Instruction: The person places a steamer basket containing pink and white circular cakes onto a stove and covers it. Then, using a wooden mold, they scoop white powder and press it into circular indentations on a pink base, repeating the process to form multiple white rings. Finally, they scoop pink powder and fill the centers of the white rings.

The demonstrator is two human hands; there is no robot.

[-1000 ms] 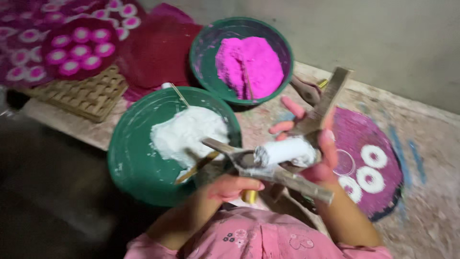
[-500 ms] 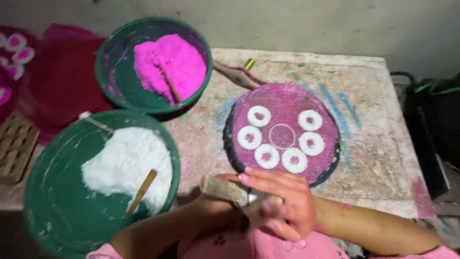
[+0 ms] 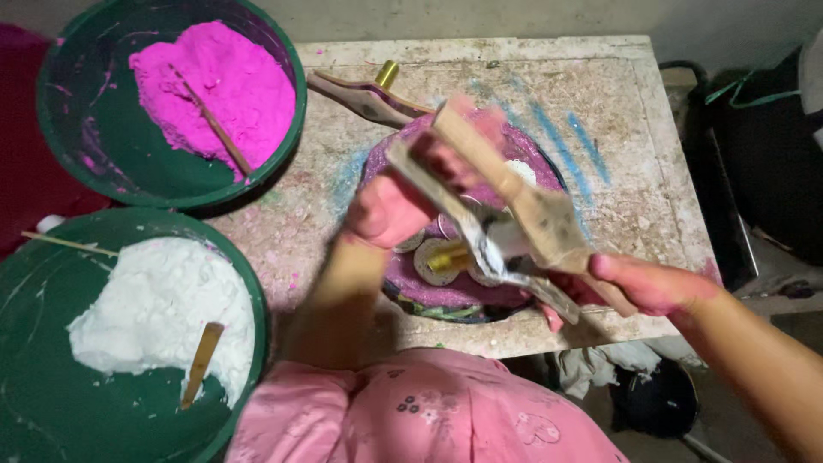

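Here both hands clasp the wooden mould.

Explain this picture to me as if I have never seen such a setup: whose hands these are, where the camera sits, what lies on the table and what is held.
There is no machine here. A person in a pink top works with two bare hands, and the single camera sits on that person's head, looking down.

On the stone table lies a round purple plate with pale rings on it. To the left stand two green basins: the basin of pink powder and the basin of white powder, each with a stick in it. Another wooden tool lies at the far edge.

The left hand and right hand together hold a hinged wooden and metal press above the plate. It is blurred by motion, so finer detail is unclear.
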